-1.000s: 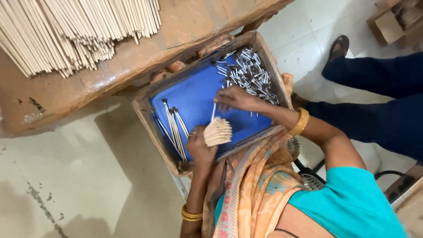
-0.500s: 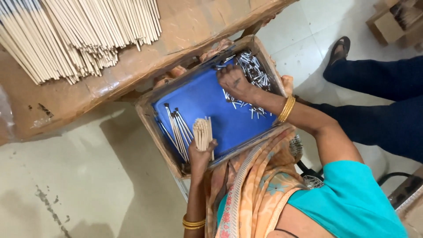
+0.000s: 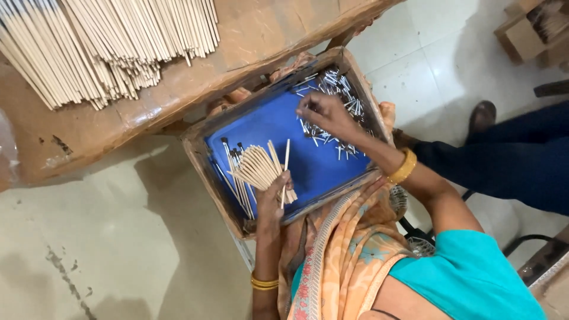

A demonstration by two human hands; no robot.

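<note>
On my lap rests a wooden tray point(image 3: 198, 155) with a blue floor. My left hand point(image 3: 274, 198) grips a fanned bundle of thin pale wooden sticks point(image 3: 256, 168) over the tray's near left part. My right hand point(image 3: 323, 114) reaches into a heap of small silvery metal pieces point(image 3: 338, 83) at the tray's far right corner, fingertips pinched among them; whether it holds one I cannot tell. Several sticks with dark tips point(image 3: 232, 153) lie along the tray's left side.
A brown table point(image 3: 249, 41) stands beyond the tray, carrying a large pile of long pale sticks point(image 3: 101, 47). Another person's dark-trousered leg and sandalled foot point(image 3: 483, 115) are at the right. A cardboard box point(image 3: 527, 32) sits at the top right on the tiled floor.
My right hand moved from the tray's middle to the metal pieces at the far right corner. The bundle in my left hand has fanned out and tilted.
</note>
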